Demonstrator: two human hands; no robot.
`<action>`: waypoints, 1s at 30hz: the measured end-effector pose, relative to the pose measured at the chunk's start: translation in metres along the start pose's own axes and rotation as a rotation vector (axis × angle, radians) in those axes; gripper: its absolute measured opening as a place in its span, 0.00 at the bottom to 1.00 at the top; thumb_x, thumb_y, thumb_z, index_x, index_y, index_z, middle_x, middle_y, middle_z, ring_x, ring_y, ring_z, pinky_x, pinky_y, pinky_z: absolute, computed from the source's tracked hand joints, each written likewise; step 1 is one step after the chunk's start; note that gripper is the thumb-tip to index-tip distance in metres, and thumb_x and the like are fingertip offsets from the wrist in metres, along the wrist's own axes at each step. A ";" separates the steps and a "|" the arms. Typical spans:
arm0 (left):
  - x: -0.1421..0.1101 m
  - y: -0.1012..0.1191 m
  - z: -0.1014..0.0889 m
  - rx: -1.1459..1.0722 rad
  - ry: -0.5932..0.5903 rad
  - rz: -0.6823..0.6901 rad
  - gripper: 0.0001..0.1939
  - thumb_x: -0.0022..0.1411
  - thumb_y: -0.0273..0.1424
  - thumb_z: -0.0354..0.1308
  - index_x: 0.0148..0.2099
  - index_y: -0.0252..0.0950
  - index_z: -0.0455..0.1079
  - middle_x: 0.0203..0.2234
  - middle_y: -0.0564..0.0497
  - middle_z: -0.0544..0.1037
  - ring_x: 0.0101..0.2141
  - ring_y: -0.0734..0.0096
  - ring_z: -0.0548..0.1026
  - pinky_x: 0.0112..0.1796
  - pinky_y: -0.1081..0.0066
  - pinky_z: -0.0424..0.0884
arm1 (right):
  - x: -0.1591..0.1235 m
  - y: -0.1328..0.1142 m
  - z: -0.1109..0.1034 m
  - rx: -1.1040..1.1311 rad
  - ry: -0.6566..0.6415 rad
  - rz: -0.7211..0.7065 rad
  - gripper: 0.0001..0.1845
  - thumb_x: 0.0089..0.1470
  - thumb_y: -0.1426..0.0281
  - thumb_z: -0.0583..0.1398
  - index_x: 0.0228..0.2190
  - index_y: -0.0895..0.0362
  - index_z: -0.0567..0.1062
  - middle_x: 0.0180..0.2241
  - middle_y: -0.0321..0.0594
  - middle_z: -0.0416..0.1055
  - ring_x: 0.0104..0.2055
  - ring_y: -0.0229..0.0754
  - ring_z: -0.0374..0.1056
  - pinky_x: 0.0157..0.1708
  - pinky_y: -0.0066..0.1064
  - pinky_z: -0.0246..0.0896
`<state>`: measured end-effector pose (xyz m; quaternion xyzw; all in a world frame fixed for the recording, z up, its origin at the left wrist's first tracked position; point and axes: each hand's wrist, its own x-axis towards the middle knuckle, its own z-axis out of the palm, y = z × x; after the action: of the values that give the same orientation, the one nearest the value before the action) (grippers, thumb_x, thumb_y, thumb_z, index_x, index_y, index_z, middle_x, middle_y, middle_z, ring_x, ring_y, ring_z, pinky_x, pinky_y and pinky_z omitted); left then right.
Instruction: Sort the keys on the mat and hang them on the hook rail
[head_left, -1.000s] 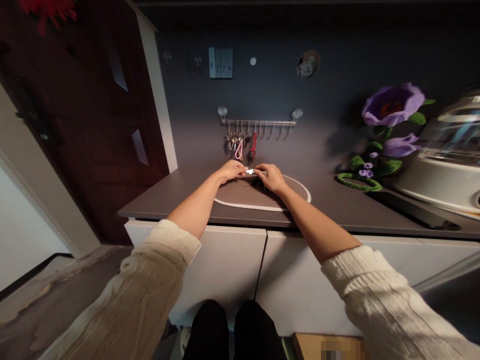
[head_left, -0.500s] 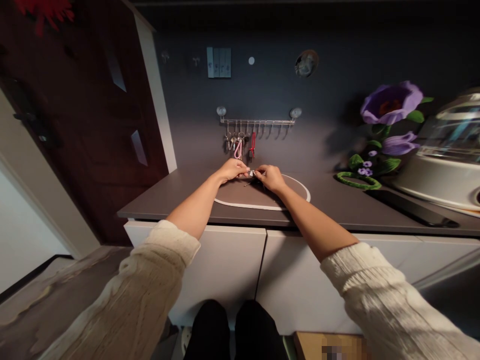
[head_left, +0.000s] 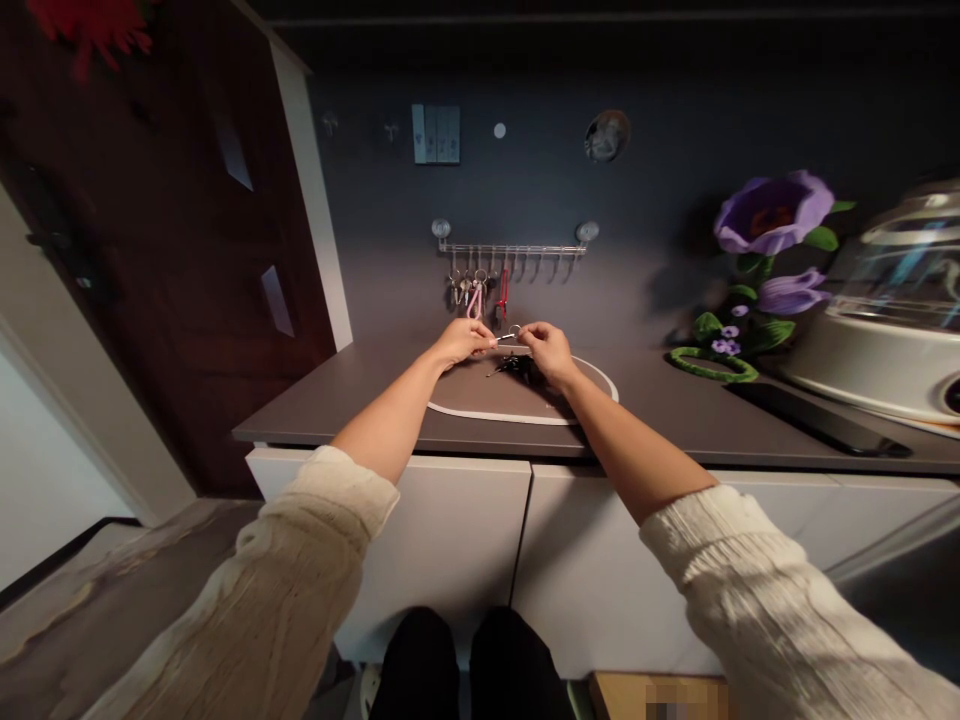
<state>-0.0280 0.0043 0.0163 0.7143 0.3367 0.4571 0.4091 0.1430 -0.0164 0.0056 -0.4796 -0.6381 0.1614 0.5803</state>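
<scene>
Above an oval brown mat [head_left: 480, 397] with a white rim, my two hands face each other. Between the fingertips of my left hand [head_left: 463, 342] is one end of a slim metal key [head_left: 505, 337]. My right hand [head_left: 548, 352] pinches a thin key ring [head_left: 514, 329] at the key's other end. A dark bunch of keys [head_left: 519, 368] lies on the mat just below, partly covered by my right hand. Behind my hands, several key sets [head_left: 466, 288] and a red strap [head_left: 503, 288] hang from a clear hook rail [head_left: 517, 249].
The grey counter [head_left: 300, 395] runs above white cabinet doors [head_left: 442, 520]. To the right stand purple felt flowers [head_left: 776, 215], a black phone-like slab [head_left: 825, 420] and a cream appliance [head_left: 877, 350]. A dark red door [head_left: 247, 330] is on the left.
My hands have drawn slightly apart, and the ring and key now show between them. The dark bunch on the mat is more exposed. The view has tilted up slightly.
</scene>
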 end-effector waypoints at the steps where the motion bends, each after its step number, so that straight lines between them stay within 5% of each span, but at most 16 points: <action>1: 0.000 0.000 0.000 -0.007 -0.002 -0.007 0.08 0.45 0.26 0.63 0.28 0.28 0.67 0.19 0.51 0.73 0.18 0.83 0.65 0.23 0.77 0.60 | 0.001 0.001 0.000 0.068 -0.002 0.007 0.11 0.43 0.64 0.57 0.26 0.60 0.72 0.27 0.38 0.71 0.30 0.35 0.63 0.35 0.29 0.57; 15: 0.001 -0.010 0.006 0.099 -0.097 0.024 0.13 0.44 0.30 0.63 0.31 0.30 0.64 0.18 0.57 0.69 0.19 0.82 0.65 0.25 0.78 0.59 | 0.001 0.002 0.002 0.429 -0.141 0.067 0.18 0.38 0.57 0.62 0.26 0.59 0.69 0.25 0.34 0.67 0.29 0.33 0.62 0.29 0.25 0.59; 30: 0.003 -0.018 0.017 0.424 0.171 0.108 0.06 0.54 0.30 0.51 0.30 0.32 0.67 0.19 0.56 0.68 0.21 0.78 0.64 0.26 0.76 0.59 | 0.006 0.008 -0.002 0.404 -0.070 0.079 0.19 0.38 0.55 0.60 0.26 0.57 0.66 0.26 0.32 0.64 0.28 0.33 0.61 0.29 0.26 0.60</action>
<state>-0.0132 0.0097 -0.0027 0.7599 0.4200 0.4564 0.1947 0.1493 -0.0086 0.0033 -0.3723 -0.5933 0.3252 0.6353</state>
